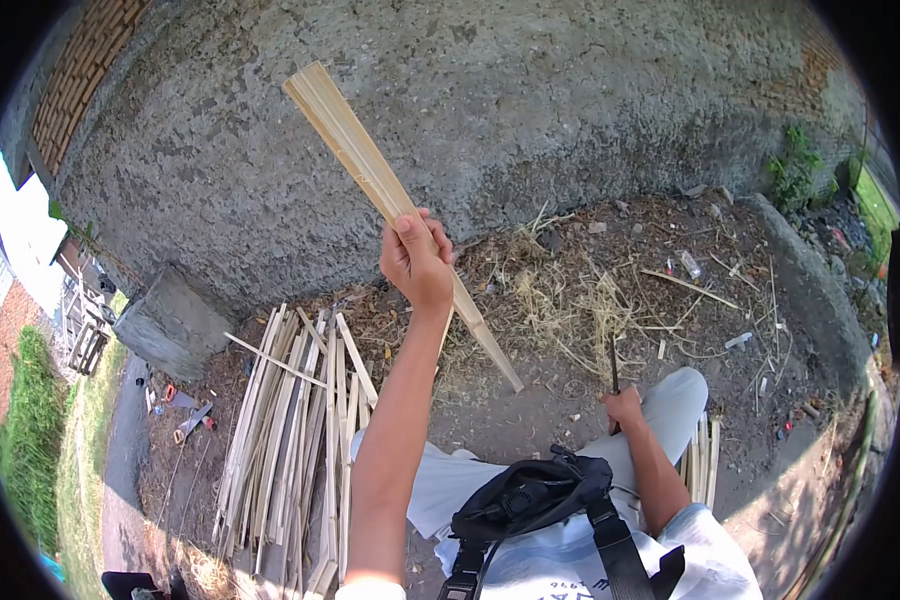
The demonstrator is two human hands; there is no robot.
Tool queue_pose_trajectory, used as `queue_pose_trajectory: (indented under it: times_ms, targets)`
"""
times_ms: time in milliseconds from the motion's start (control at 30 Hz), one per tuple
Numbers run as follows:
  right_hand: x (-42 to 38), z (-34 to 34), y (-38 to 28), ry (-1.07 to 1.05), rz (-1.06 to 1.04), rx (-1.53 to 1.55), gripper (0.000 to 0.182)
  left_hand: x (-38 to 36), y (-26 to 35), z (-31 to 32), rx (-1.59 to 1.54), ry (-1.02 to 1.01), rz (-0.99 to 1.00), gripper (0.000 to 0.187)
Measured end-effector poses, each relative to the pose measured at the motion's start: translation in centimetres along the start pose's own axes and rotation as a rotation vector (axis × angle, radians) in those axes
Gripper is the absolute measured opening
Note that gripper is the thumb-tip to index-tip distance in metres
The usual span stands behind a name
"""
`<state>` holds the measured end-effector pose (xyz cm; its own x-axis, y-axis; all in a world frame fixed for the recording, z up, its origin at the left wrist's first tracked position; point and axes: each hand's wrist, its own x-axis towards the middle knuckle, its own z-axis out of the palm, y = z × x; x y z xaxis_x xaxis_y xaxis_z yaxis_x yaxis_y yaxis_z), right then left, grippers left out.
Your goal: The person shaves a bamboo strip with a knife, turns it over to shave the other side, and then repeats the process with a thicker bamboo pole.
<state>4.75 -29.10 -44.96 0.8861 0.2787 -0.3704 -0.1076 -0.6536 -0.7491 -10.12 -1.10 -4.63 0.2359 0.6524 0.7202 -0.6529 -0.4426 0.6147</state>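
Note:
My left hand (417,262) is closed around a long, pale bamboo slat (345,135). The slat slants from the upper left, in front of the wall, down to the right, its lower end near or on the ground. My right hand (622,408) rests by my right knee, wrapped round the handle of a knife with a narrow, dark blade (613,365). The blade points away from me, and its tip is hard to make out against the curly bamboo shavings (595,315). Knife and slat are apart.
Many split bamboo strips (270,430) lie piled at my left, with more strips (708,460) beside my right leg. A rough grey wall (570,110) stands ahead. A concrete block (175,320) and a handsaw (192,422) are at the left; a low concrete edge (810,290) borders the right.

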Motion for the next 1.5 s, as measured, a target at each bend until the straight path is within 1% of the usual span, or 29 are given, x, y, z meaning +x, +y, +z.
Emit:
queue_pose_trajectory:
  times_ms: [100,267,533,700,800,900,1133,1500]
  targets:
    - [-0.5,-0.2,-0.5,-0.001,0.021,0.017,0.033,0.0,0.0,0.3,-0.031,-0.014,-0.035,0.047]
    - [-2.4,-1.2,-2.4,-0.025,0.036,0.039,0.032,-0.5,0.0,0.4,-0.058,-0.051,-0.009,0.051]
    - [-2.1,-1.1,-2.0,-0.031,0.017,0.050,0.031,-0.7,0.0,0.4,-0.018,-0.056,-0.019,0.055]
    - [-2.9,-1.5,-2.9,-0.019,0.019,-0.025,0.029,-0.6,0.0,-0.1,0.017,-0.008,-0.043,0.055]
    - [-3.2,-2.0,-3.7,-0.049,0.036,-0.073,0.028,-0.7,0.3,-0.1,0.034,0.034,-0.053,0.053]
    - [-3.3,-2.1,-3.9,-0.055,0.035,-0.079,0.027,-0.7,0.0,-0.4,-0.007,0.026,-0.045,0.053]
    - [-2.9,-1.7,-3.3,-0.048,0.016,-0.101,0.028,-1.1,0.4,-0.2,0.020,0.011,-0.027,0.053]
    - [-2.6,-1.6,-3.2,-0.080,0.020,-0.097,0.030,-0.4,-0.1,0.5,0.051,0.059,-0.009,0.054]
